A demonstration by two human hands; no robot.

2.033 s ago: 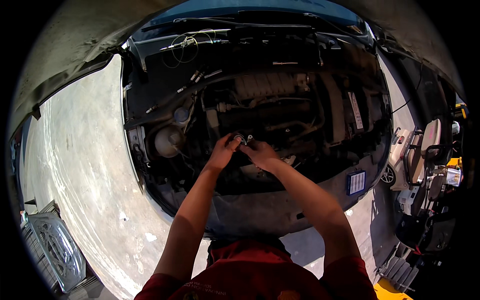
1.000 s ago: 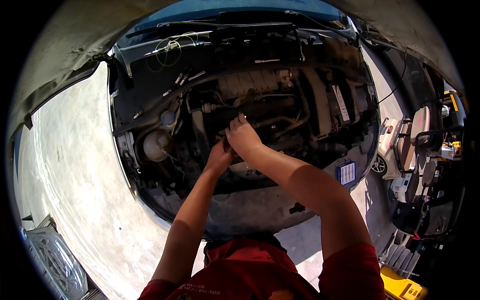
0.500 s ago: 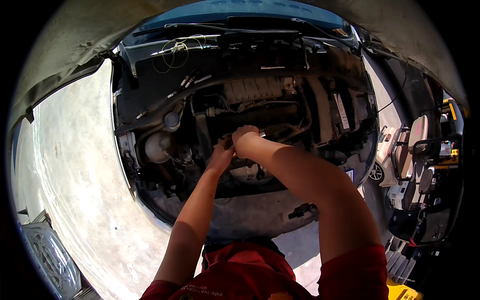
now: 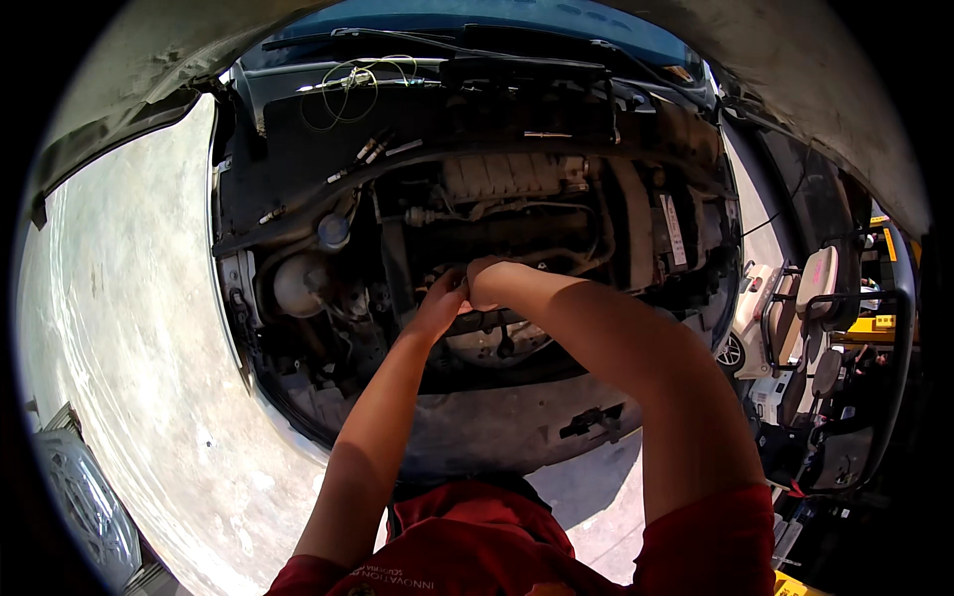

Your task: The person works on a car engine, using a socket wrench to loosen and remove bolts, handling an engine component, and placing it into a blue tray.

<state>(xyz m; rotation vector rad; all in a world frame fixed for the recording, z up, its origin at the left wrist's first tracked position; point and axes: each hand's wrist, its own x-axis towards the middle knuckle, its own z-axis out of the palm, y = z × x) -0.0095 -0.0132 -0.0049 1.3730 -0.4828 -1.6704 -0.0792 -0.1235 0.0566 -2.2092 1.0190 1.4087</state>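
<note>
Left hand (image 4: 439, 301) and right hand (image 4: 487, 280) touching, grips unclear — deep in engine bay (image 4: 517, 214), front edge (image 4: 497, 422) below

A pale concrete floor (image 4: 129, 328) carries the open-hooded car (image 4: 477, 437). At eight o'clock a ribbed grey panel (image 4: 84, 507) lies on it; at three o'clock stands a cluttered cart (image 4: 825, 377).

hands (image 4: 465, 290) in engine bay (image 4: 517, 214), reservoir (image 4: 298, 285) left

right hand (image 4: 489, 280) drawn back down beside left hand (image 4: 442, 303), both now meeting over engine (image 4: 507, 184)
</note>
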